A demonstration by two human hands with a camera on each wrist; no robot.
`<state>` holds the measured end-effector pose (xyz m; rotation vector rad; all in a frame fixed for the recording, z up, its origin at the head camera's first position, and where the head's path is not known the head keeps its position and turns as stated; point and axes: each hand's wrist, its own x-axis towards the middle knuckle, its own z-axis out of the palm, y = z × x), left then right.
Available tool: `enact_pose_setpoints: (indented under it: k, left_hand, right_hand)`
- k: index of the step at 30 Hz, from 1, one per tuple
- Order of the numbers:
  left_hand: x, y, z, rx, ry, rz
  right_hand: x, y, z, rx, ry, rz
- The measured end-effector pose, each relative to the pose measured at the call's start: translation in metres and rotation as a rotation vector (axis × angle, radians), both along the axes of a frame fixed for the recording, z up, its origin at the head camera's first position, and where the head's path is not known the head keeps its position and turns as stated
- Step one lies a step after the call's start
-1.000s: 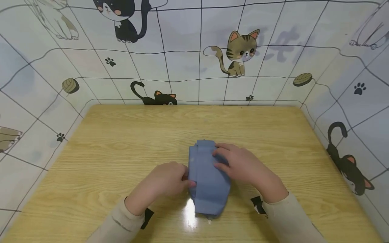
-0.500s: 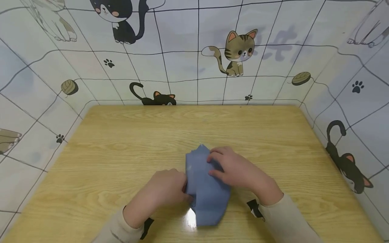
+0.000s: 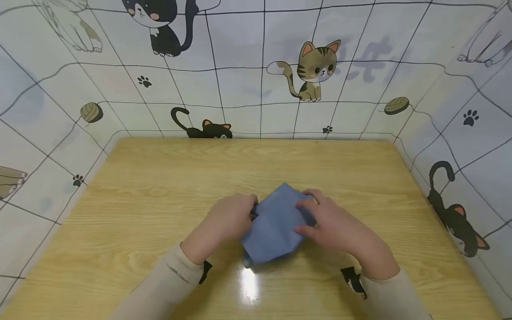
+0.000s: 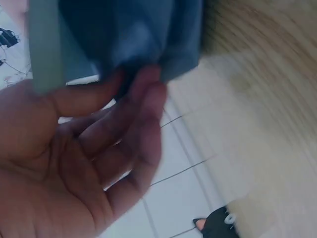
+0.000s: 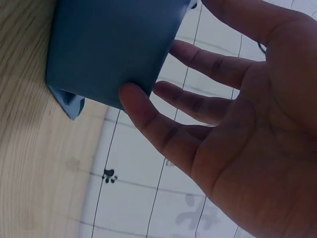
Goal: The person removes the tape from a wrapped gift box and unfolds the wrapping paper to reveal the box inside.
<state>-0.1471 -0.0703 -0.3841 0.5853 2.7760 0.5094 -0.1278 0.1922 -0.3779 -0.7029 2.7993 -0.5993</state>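
Note:
A blue folded piece point(image 3: 276, 224), smooth and paper- or cloth-like with flat creased layers, is between both hands in the head view, turned at a slant over the wooden table. On its left edge, my left hand point(image 3: 230, 220) pinches it; the left wrist view shows thumb and fingertips meeting at the lower edge of the blue layers point(image 4: 129, 34). Along the right edge, my right hand point(image 3: 334, 222) touches it with spread, relaxed fingers. One fingertip lies against the blue face point(image 5: 109, 54) in the right wrist view, while other fingers extend beside its edge.
The wooden table point(image 3: 168, 173) spreads around the hands, with a glare spot point(image 3: 249, 284) near the front. White cloth walls point(image 3: 240, 80) printed with cats and grid lines enclose the back and both sides.
The blue piece has turned from standing lengthwise to a slant, its far corner swinging right. My left hand has moved farther forward and right with its edge; my right hand has shifted slightly right.

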Motion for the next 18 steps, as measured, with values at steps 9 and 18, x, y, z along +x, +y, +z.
enact_pose_setpoints:
  k: [9, 18]
  left_hand:
    - [-0.037, -0.02, -0.004, 0.337, -0.188, 0.143]
    - [-0.063, -0.039, -0.01, 0.332, -0.114, 0.125]
  right_hand:
    - [-0.003, -0.004, -0.01, -0.047, -0.06, -0.01]
    - [-0.012, -0.032, -0.017, 0.037, 0.03, -0.008]
